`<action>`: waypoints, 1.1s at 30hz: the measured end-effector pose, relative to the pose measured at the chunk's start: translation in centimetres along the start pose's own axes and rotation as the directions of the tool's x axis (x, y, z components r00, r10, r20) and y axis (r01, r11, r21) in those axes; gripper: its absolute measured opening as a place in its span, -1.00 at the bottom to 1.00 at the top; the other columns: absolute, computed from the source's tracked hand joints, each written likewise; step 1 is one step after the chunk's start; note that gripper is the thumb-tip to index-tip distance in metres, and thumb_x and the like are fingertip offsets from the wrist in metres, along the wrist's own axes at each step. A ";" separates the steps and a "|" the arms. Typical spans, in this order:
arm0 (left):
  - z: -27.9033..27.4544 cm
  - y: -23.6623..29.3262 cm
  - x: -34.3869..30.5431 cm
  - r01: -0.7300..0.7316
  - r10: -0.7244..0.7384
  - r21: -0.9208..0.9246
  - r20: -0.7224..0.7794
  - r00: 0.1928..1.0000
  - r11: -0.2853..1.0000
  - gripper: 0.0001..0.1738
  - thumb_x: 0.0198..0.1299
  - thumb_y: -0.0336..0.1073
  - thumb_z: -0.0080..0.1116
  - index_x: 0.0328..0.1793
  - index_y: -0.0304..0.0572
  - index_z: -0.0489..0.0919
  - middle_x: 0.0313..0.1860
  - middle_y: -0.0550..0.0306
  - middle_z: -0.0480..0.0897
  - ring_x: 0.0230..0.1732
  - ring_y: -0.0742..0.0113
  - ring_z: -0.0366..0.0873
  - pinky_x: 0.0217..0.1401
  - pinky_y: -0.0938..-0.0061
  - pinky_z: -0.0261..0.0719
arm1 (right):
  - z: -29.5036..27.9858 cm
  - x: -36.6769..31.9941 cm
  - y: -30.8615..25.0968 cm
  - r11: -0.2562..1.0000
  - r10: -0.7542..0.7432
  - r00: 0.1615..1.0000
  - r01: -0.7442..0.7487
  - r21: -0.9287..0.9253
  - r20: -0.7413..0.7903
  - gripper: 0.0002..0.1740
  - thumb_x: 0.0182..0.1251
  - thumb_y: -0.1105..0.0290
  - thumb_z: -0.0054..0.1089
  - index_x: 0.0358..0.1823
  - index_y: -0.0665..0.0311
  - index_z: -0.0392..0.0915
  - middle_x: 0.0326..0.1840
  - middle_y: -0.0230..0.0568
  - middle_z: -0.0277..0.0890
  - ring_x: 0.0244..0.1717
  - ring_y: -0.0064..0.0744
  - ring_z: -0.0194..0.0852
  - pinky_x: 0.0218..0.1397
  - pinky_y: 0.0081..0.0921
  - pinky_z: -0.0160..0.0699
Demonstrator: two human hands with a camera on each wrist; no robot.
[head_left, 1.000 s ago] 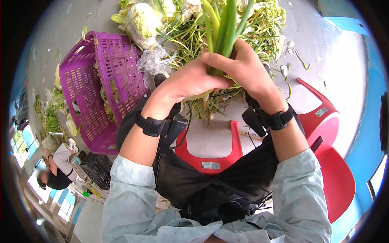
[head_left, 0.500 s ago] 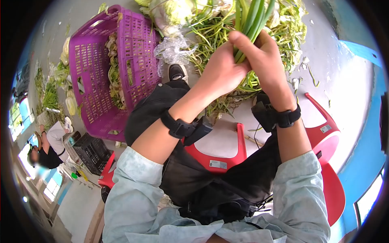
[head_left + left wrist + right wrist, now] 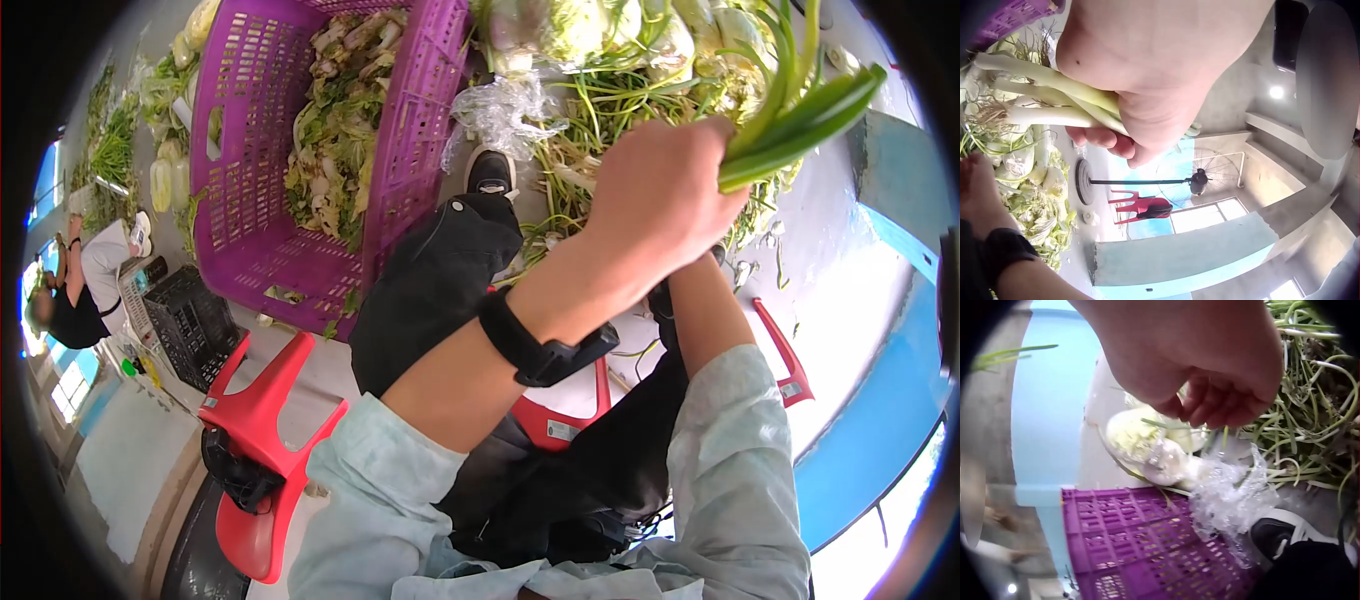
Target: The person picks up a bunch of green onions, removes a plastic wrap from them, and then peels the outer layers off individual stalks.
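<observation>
My left hand grips a small bunch of scallions, the green leaves pointing to the upper right. In the left wrist view their white stems and stringy roots stick out on the other side of the fist. Behind the left wrist in the head view, my right hand is hidden. It shows in the right wrist view as a hand with curled fingers, low beside the heap of loose scallions; I cannot tell whether it holds something. Thin green bits show near its fingertips.
A purple crate of wilted leaves stands at my left, with crumpled plastic film beside it. Cabbages lie behind the scallion heap. A red chair, a black crate and another person are farther left.
The view has swung rightward. Both hands were together around the scallions; now the left alone carries them, the leaves tipped right, and the right has dropped behind the left wrist.
</observation>
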State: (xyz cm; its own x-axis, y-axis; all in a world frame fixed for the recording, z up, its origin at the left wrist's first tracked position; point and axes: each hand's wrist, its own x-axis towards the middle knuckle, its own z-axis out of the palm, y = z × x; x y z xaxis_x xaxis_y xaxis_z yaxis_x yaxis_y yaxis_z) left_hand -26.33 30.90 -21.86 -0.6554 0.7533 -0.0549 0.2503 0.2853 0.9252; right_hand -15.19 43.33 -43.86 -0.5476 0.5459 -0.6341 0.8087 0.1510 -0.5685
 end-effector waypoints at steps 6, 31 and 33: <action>-2.8 -1.6 -0.7 -0.053 0.064 0.129 -0.086 0.994 0.990 -0.78 0.18 -0.19 0.39 -0.31 -0.16 0.66 -0.55 -0.10 0.66 -0.43 -0.17 0.71 -0.35 0.05 0.66 | 10.2 7.4 0.9 0.952 0.090 0.969 -0.016 -0.307 0.228 -0.65 0.50 0.17 0.17 0.10 0.25 0.66 -0.07 -0.26 0.72 0.00 -0.39 0.69 0.09 -0.35 0.66; -1.7 0.6 -0.5 -0.071 0.067 -0.076 -0.054 0.996 0.995 -0.72 -0.02 -0.30 0.50 -0.28 -0.22 0.60 -0.53 -0.13 0.68 -0.36 -0.15 0.75 -0.26 0.05 0.69 | 3.8 4.0 -7.4 0.953 -0.298 0.953 0.293 0.084 0.052 -0.74 0.31 0.30 0.45 -0.07 0.28 0.70 -0.16 -0.31 0.76 -0.10 -0.59 0.67 0.06 -0.56 0.58; -0.6 1.2 -0.9 -0.117 0.116 -0.056 -0.031 0.993 0.992 -0.73 -0.03 -0.30 0.49 -0.28 -0.22 0.62 -0.52 -0.14 0.69 -0.37 -0.16 0.75 -0.27 0.06 0.71 | 1.1 1.4 -7.4 0.918 -0.359 0.933 0.358 0.172 -0.027 -0.77 0.38 0.38 0.45 -0.06 0.29 0.62 -0.28 -0.43 0.68 -0.26 -0.76 0.54 -0.19 -0.72 0.50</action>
State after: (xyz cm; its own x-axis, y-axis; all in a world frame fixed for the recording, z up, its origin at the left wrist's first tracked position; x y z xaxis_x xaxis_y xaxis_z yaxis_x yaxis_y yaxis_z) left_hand -25.84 30.22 -20.45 -0.6442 0.7622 0.0642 0.2851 0.1614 0.9448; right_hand -22.19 42.09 -41.12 -0.7954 0.4771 -0.3739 0.5095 0.1921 -0.8388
